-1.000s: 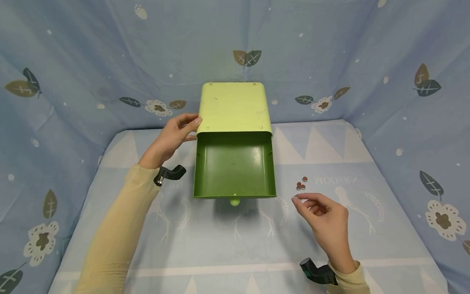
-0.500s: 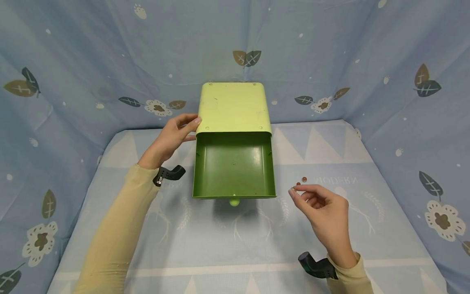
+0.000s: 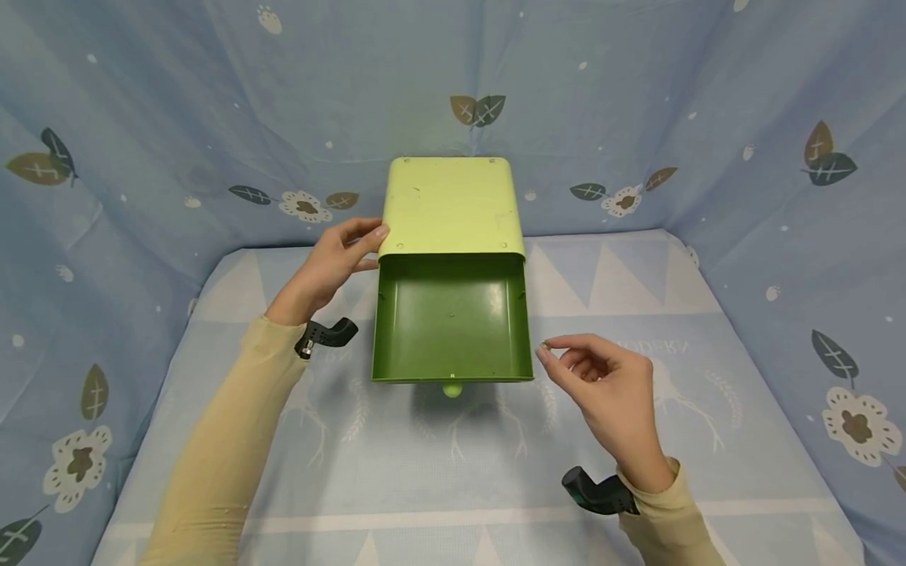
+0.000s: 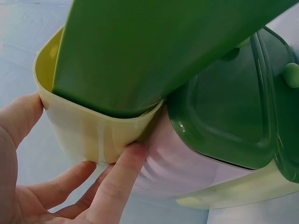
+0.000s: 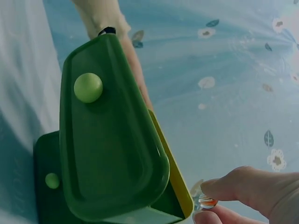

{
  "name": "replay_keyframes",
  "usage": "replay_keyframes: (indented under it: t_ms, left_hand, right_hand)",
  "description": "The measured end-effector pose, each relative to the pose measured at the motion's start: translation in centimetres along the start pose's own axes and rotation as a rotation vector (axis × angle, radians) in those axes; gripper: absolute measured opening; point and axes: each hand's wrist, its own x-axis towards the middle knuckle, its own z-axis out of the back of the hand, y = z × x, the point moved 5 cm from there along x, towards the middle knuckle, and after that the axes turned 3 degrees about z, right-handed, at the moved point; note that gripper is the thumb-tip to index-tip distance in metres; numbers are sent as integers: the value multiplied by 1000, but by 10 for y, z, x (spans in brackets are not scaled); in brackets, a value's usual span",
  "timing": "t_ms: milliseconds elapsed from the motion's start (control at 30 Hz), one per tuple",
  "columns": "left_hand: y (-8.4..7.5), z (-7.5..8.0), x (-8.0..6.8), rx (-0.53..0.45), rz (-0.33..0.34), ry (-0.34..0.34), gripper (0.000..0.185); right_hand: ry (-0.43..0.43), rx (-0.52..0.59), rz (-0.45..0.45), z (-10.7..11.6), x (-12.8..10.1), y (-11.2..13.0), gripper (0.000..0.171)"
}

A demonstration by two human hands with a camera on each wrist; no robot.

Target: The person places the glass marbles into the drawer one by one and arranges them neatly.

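A small drawer cabinet with a yellow-green casing (image 3: pixel 453 204) stands at the table's back. Its top drawer (image 3: pixel 451 314), dark green with a round light-green knob (image 5: pixel 88 87), is pulled out; nothing lies inside. My left hand (image 3: pixel 322 271) grips the casing's left side, thumb at the upper edge and fingers spread along the wall below. Just right of the drawer's front corner, my right hand (image 3: pixel 612 393) pinches a clear glass marble (image 5: pixel 208 202) with orange in it between thumb and forefinger. In the head view, the hand mostly covers this marble.
Below the top drawer, the left wrist view shows a lower drawer (image 4: pixel 224 112) with a green front, pushed in. A patterned cloth covers the table (image 3: pixel 453 487). Blue curtains (image 3: pixel 602 102) hang close around the back and sides.
My right hand has picked up from the table and moved left and away from me, toward the drawer, with the marble. The loose marbles seen earlier are now out of sight. My left hand stays put.
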Motion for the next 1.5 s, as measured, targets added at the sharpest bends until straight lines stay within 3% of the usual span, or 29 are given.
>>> replay_keyframes:
  t_ms: [233, 833, 1500]
  left_hand:
    - [0, -1, -1, 3, 5, 2, 74]
    - [-1, 0, 1, 2, -5, 5, 73]
    - [0, 0, 0, 6, -10, 2, 73]
  right_hand:
    - [43, 51, 44, -12, 14, 11, 9]
    - [98, 55, 144, -39, 59, 30, 5]
    - [156, -46, 250, -61, 96, 40, 8]
